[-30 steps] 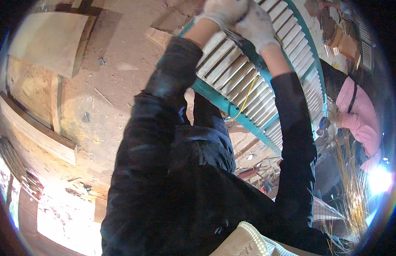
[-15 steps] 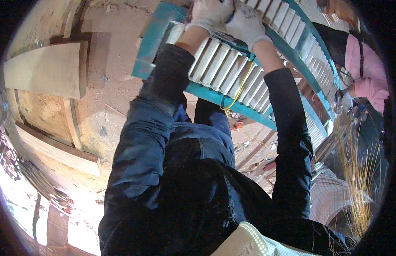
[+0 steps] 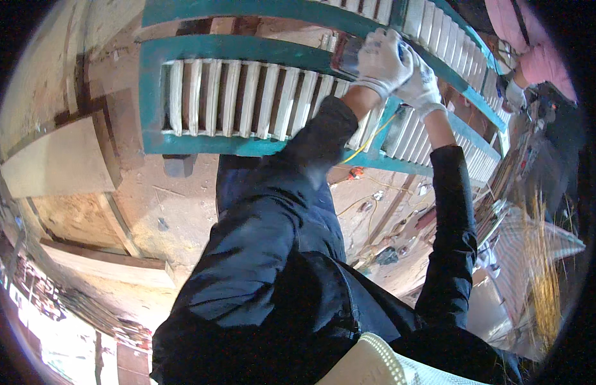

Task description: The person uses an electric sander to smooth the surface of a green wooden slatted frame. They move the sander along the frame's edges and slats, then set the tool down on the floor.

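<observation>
A teal wooden shutter (image 3: 201, 144) with whitish slats (image 3: 246, 96) lies across in front of me. My left hand (image 3: 380, 61), in a white glove, is closed on a dark corded tool (image 3: 348, 54) over the shutter's rails. My right hand (image 3: 421, 82), gloved too, is closed right beside the left, against the same tool. Both hands hide most of it, so its exact kind does not show. A yellow cord (image 3: 373, 139) hangs from below the hands over the near rail.
On the right, another person's pink sleeve (image 3: 547, 69) and gloved hand (image 3: 516, 96) are close to the shutter's far end. Wooden boards (image 3: 57, 157) stand at left. Cords and small items (image 3: 365, 205) lie on the floor. Dry bristles (image 3: 543, 269) rise at lower right.
Both hands and the tool have moved right and nearer in the picture. The view has shifted, and the shutter's left end with its slats now shows.
</observation>
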Demonstrator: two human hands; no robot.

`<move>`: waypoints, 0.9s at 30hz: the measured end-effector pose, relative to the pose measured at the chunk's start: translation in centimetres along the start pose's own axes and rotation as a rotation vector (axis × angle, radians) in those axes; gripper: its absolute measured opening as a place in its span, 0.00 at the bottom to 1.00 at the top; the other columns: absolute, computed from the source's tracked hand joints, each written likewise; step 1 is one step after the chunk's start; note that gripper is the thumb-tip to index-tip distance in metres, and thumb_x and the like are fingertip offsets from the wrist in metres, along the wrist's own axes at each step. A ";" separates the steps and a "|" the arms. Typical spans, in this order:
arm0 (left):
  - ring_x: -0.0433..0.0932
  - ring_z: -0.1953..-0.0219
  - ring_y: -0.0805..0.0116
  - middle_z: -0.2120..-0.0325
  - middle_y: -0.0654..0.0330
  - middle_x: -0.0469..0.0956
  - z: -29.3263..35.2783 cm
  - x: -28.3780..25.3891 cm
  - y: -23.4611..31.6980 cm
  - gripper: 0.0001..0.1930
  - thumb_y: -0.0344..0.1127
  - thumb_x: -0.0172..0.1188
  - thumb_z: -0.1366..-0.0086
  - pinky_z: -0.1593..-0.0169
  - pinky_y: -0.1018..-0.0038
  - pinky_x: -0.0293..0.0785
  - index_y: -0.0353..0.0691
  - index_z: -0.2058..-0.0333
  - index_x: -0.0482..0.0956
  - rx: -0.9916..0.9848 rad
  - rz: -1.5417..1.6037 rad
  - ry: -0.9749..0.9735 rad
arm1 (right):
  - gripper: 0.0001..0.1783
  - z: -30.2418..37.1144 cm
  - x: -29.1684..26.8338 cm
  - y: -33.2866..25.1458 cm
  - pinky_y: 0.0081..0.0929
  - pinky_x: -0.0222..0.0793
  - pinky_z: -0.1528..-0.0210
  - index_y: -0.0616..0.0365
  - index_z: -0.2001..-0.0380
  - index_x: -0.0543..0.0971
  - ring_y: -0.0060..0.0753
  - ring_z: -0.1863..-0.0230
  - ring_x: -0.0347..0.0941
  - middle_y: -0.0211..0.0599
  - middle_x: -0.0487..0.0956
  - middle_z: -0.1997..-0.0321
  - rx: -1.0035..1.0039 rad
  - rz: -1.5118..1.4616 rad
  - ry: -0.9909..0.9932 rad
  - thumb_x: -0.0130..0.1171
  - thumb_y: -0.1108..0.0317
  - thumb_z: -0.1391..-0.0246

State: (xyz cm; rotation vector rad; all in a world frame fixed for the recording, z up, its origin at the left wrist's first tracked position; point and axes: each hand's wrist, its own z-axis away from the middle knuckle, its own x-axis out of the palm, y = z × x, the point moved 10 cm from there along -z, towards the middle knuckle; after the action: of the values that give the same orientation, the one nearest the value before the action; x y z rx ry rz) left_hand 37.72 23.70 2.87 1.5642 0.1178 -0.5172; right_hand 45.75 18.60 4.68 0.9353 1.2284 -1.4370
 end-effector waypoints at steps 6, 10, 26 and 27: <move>0.75 0.62 0.49 0.67 0.48 0.73 2.4 3.1 1.2 0.15 0.42 0.60 0.50 0.60 0.58 0.75 0.39 0.68 0.73 0.045 -0.015 -0.024 | 0.42 3.0 0.3 2.4 0.35 0.64 0.39 0.54 0.44 0.69 0.47 0.42 0.68 0.44 0.73 0.43 0.045 0.022 -0.023 0.70 0.54 0.65; 0.77 0.62 0.49 0.65 0.47 0.74 1.4 -1.0 -0.9 0.16 0.46 0.58 0.47 0.59 0.59 0.75 0.40 0.66 0.73 0.077 -0.209 0.031 | 0.38 0.3 -1.5 -3.6 0.37 0.64 0.39 0.54 0.44 0.69 0.45 0.42 0.69 0.43 0.73 0.43 -0.018 0.049 0.050 0.67 0.55 0.60; 0.75 0.62 0.58 0.59 0.45 0.76 -4.8 -20.1 -12.2 0.18 0.37 0.50 0.36 0.52 0.62 0.71 0.26 0.54 0.71 -0.033 0.019 0.244 | 0.14 -9.0 -0.4 -16.6 0.36 0.76 0.60 0.52 0.63 0.79 0.44 0.61 0.80 0.40 0.82 0.65 -0.185 -0.346 0.062 0.61 0.63 0.56; 0.75 0.62 0.59 0.61 0.45 0.76 -4.1 -18.3 -11.2 0.18 0.37 0.49 0.36 0.53 0.63 0.72 0.26 0.55 0.72 0.016 -0.076 0.269 | 0.15 -7.7 -0.4 -14.9 0.37 0.76 0.60 0.51 0.63 0.79 0.44 0.61 0.80 0.40 0.82 0.64 -0.174 -0.351 0.051 0.62 0.63 0.57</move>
State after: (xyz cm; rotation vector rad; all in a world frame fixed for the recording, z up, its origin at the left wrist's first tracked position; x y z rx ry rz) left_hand 18.18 32.87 -0.33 1.6444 0.3803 -0.3648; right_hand 30.93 26.20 6.89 0.6629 1.5864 -1.5509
